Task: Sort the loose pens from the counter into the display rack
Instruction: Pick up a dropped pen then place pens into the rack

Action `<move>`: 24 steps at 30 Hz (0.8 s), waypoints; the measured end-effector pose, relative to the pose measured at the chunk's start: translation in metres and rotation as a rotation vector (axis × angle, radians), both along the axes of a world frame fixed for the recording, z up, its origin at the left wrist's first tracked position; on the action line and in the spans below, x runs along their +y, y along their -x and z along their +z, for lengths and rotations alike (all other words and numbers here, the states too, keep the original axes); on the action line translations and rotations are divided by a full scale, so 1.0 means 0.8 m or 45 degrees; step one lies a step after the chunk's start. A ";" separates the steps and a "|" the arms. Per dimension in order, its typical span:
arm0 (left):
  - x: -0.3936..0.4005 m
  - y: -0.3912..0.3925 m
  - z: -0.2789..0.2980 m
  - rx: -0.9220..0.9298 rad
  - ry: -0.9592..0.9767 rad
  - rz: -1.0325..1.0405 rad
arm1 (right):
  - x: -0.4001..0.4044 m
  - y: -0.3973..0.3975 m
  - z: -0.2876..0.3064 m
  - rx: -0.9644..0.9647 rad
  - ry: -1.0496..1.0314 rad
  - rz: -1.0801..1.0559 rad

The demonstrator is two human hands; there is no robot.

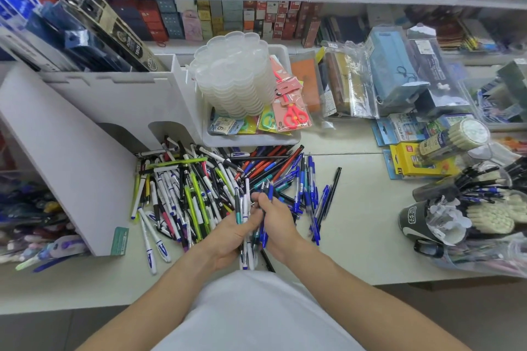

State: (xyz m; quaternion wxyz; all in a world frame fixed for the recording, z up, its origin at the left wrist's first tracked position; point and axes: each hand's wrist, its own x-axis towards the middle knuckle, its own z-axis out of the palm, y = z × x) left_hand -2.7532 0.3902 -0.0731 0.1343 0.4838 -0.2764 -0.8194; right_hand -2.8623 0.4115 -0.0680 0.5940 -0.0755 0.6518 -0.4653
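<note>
Over the near edge of the pale surface (356, 208), both hands meet above a heap of loose pens (199, 188). The left hand (228, 236) curls around a bundle of white and teal pens (244, 225) held roughly upright, their lower ends reaching down past the palm. The right hand (275, 222) grips a few blue pens (263, 232) and pinches at the bundle's top (fingertips of both hands touch there). The heap spreads from the foot of the white display rack (94, 157) on the left towards a fan of blue and red pens on the right. Just behind the heap stands a white bin (251, 138) holding stacked clear palettes (233, 74) and packaged scissors (293, 114).
</note>
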 end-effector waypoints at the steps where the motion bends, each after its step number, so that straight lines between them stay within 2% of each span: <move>1: 0.001 -0.002 -0.001 0.021 0.002 -0.012 | 0.003 -0.001 0.001 -0.022 0.020 -0.009; 4: 0.001 -0.007 -0.003 0.023 0.050 -0.061 | 0.010 -0.002 0.002 0.015 0.036 0.026; 8: 0.005 -0.003 0.004 0.013 0.163 -0.185 | 0.021 0.004 -0.001 0.353 0.079 0.110; 12: 0.008 -0.003 0.007 -0.007 0.229 -0.275 | 0.034 -0.002 -0.005 0.476 0.163 0.177; 19: 0.017 -0.012 0.023 0.071 0.251 -0.428 | 0.053 -0.003 -0.005 0.168 0.253 0.188; 24: 0.031 -0.017 0.033 0.122 0.114 -0.452 | 0.071 -0.008 0.016 -0.024 0.330 0.000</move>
